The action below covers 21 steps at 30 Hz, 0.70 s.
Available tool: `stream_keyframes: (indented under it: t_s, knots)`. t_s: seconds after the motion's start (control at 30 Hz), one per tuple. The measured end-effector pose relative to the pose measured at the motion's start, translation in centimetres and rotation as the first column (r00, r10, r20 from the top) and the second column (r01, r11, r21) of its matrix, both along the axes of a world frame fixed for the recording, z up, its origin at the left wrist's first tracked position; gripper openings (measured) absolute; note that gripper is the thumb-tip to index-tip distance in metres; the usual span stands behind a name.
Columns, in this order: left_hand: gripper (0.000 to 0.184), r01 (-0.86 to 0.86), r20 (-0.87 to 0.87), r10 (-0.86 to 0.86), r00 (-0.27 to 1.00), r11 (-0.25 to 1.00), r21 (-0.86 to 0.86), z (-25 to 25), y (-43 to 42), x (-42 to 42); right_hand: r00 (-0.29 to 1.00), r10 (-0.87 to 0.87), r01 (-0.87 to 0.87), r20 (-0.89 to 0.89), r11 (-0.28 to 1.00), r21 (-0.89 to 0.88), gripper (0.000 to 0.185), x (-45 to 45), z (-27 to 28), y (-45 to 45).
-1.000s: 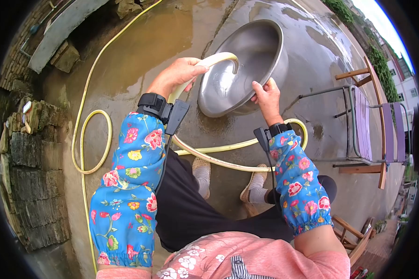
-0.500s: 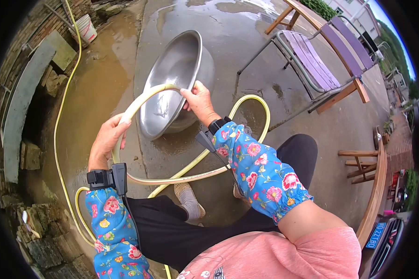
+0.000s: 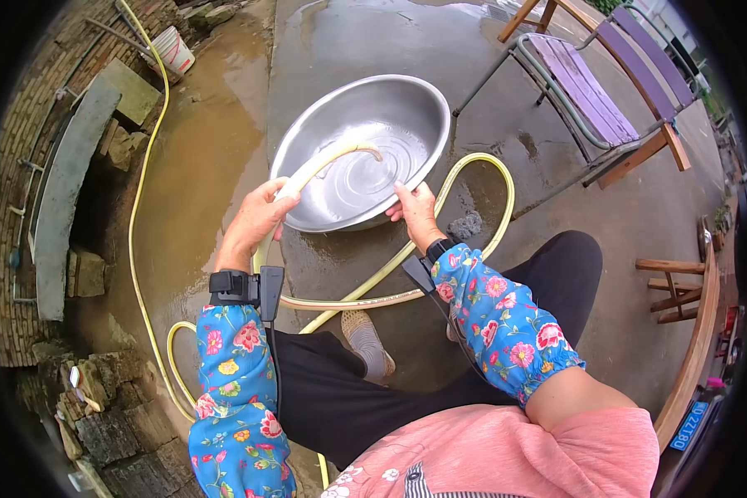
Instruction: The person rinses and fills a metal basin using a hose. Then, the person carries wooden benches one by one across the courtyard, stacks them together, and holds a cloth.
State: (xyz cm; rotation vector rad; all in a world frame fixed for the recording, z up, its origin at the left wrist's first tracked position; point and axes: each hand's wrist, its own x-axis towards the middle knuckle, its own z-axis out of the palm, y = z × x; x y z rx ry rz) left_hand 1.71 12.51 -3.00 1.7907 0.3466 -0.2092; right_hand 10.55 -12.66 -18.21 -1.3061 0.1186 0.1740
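A: What's different now?

B: The basin (image 3: 365,189). Half a second ago it stood steeply tipped; now its inside faces up far more, just beyond and between the two hands. I can't tell whether its bottom sits fully flat on the ground (image 3: 199,241).

A: And the hands?

B: The left hand (image 3: 257,220) is wrapped round the hose (image 3: 317,163) a little back from its end, same as before. The right hand (image 3: 415,212) pinches the basin's near edge between thumb and fingers.

A: Wasn't the hose's end close to the right hand?

B: Yes, right up by the thumb. Now it arches forward from the left hand over the basin's inside, apart from the right.

A: What does that mean for the work?

B: My reading is that hose and basin are better lined up, with the right hand steadying the edge. Whether water is running, I can't tell; the inside just shines.

A: Anything close by?

B: The hose loops on the ground beside the right hand, near a grey clump (image 3: 464,226) I can't identify. A purple chair (image 3: 581,87) stands farther out beyond that hand.
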Motion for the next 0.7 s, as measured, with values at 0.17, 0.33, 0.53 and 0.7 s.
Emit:
stream_keyframes:
  t_s: [0.17, 0.33, 0.53, 0.7]
  knots:
    - [0.037, 0.085, -0.002, -0.085, 0.996, 0.99, 0.113, -0.3, -1.2, 0.5, 0.947, 0.04, -0.085, -0.319, 0.988, -0.13, 0.037, -2.4, -6.7, -4.2]
    - [0.04, 0.1, -0.006, -0.1, 0.995, 0.978, 0.185, -1.7, -0.5, 0.3, 0.65, 0.427, -0.693, -0.629, 0.673, -0.26, 0.049, -5.0, -7.3, -5.1]
    - [0.042, 0.148, -0.044, -0.141, 0.989, 0.957, 0.249, -2.0, -0.3, 0.1, 0.597, 0.707, -0.713, -0.379, 0.251, -0.654, 0.033, -0.3, 4.1, -3.6]
    - [0.044, 0.205, -0.092, -0.188, 0.978, 0.95, 0.236, -0.9, 0.3, -0.6, 0.692, 0.708, -0.237, 0.141, 0.407, -0.882, 0.027, 4.3, 22.0, -9.7]
